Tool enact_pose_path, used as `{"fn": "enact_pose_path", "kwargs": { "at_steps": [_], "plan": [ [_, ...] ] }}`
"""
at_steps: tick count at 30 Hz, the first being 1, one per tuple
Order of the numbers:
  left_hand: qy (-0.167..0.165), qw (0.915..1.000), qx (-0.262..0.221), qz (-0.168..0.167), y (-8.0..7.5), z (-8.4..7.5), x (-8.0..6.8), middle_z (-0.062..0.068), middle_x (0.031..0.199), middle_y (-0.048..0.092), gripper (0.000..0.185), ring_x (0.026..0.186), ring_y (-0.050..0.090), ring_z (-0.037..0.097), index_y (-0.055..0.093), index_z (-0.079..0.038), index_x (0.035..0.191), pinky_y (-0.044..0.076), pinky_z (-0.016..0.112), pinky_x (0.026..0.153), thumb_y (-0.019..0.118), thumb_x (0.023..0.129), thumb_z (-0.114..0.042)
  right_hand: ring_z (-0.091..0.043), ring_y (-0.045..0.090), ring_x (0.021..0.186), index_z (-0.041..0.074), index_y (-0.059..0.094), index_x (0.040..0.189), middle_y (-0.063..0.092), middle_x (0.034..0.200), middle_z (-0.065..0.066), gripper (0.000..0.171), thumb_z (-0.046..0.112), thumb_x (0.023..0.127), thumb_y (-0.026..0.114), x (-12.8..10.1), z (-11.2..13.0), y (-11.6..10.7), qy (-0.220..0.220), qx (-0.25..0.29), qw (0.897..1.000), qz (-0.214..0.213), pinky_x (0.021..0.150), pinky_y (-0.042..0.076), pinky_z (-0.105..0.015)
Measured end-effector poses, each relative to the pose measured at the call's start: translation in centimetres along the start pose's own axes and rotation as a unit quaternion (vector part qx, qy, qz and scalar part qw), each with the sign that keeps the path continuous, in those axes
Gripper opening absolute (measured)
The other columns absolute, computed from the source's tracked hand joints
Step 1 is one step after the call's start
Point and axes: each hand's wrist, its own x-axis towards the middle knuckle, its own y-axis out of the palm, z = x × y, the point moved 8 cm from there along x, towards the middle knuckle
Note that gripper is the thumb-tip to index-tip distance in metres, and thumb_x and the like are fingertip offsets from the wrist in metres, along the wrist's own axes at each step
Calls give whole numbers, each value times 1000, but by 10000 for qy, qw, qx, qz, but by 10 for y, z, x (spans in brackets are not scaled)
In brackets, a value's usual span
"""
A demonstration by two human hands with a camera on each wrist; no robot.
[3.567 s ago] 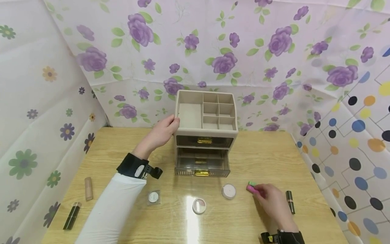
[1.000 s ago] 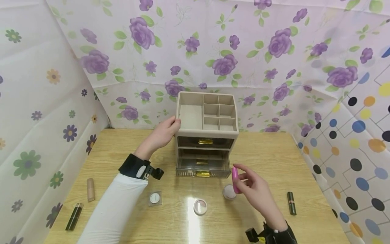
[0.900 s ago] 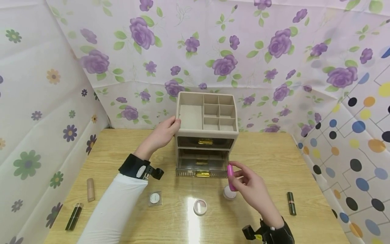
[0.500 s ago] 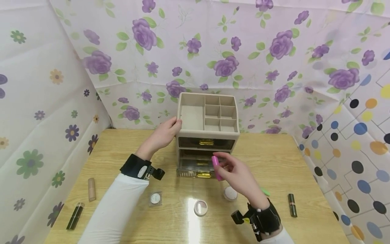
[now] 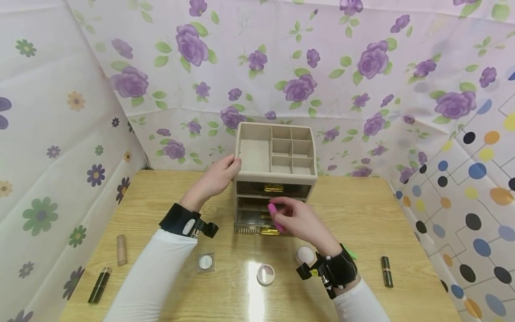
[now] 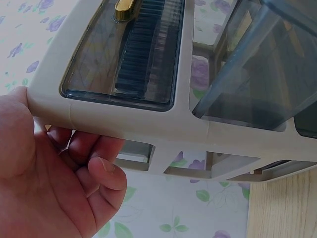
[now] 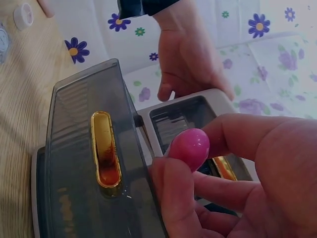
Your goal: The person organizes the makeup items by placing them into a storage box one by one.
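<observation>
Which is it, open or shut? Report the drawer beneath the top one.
Open: the drawer juts out in front of the organizer.

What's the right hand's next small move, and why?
Probably lower the pink tube into the pulled-out drawer: the right hand pinches it, seen over that drawer in the head view, while the left hand grips the organizer.

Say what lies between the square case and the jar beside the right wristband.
A round compact lies between the square case and the jar, set slightly nearer the viewer; the head view shows it.
</observation>
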Motion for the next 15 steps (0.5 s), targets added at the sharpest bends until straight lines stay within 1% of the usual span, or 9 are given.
{"fn": "enact_pose_path", "kwargs": {
  "at_steps": [1,5,8,12,15],
  "plan": [
    [-4,10000,-6,7,0,1,0,11,90,46,40,78,44,27,54,-8,108,37,40,71,35,116,-43,-20,68,73,12,64,145,73,84,-1,48,36,104,70,2,0,1,64,28,10000,46,68,55,-36],
    [8,10000,-1,4,0,2,0,10,87,45,40,73,40,26,53,-8,106,36,40,68,36,115,-44,-22,69,76,9,62,147,73,86,-8,50,24,100,71,8,-2,5,292,307,9990,110,71,61,-36],
    [22,10000,20,-15,0,2,1,10,87,46,40,73,42,26,54,-9,107,37,40,68,36,115,-43,-23,71,80,8,61,147,74,88,-9,51,29,102,72,10,-1,7,370,475,9981,117,73,63,-37],
    [60,10000,46,-33,0,2,2,9,86,46,40,72,41,25,54,-9,104,37,39,67,36,115,-42,-22,72,77,8,62,147,74,84,-5,53,34,102,73,12,1,9,372,356,9986,94,72,61,-36],
    [79,10000,41,-45,0,2,2,9,84,45,40,71,40,25,52,-8,102,36,39,66,36,115,-43,-20,70,74,8,62,147,74,82,-2,50,30,103,71,14,3,12,290,107,9995,26,67,57,-35]
  ]
}}
